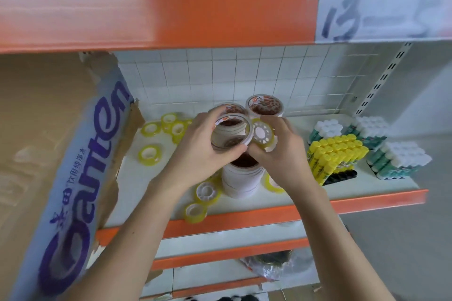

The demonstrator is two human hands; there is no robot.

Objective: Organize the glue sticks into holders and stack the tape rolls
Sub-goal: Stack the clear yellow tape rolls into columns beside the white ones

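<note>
The left hand [195,144] is gripping a white roll [231,133], fingers curled round its rim. The right hand [281,151] is pinching a clear roll [263,135] beside it. Directly below the fingers a stack [241,178] is standing. Risk: an off-centre placement could topple it.

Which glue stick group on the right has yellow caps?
The middle block of glue sticks, leaning in a black holder near the shelf's front. The packs behind it and to its right have white caps on green bodies.
</note>
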